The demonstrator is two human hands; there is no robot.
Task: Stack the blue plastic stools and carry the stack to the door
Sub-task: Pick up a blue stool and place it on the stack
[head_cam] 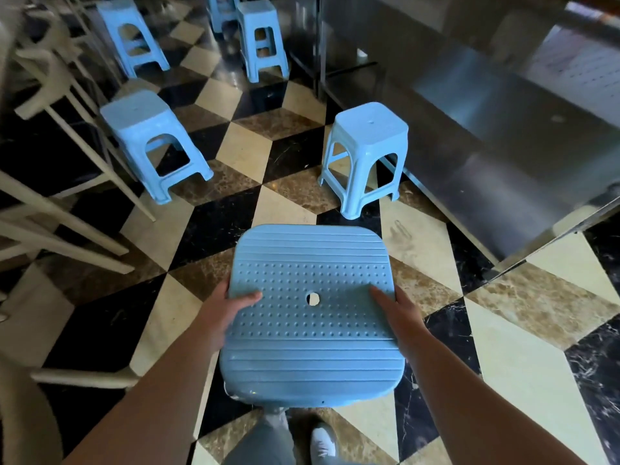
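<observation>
I hold a blue plastic stool up in front of me, its dotted seat with a centre hole facing the camera. My left hand grips its left edge and my right hand grips its right edge. Its legs are hidden under the seat. Several more blue stools stand on the floor ahead: one just beyond the held stool to the right, one to the left, and others farther back. No door is in view.
A steel table fills the right side, its edge near the right stool. White chairs crowd the left. The floor is a checkered marble pattern. My grey trouser leg and a white shoe show below the stool.
</observation>
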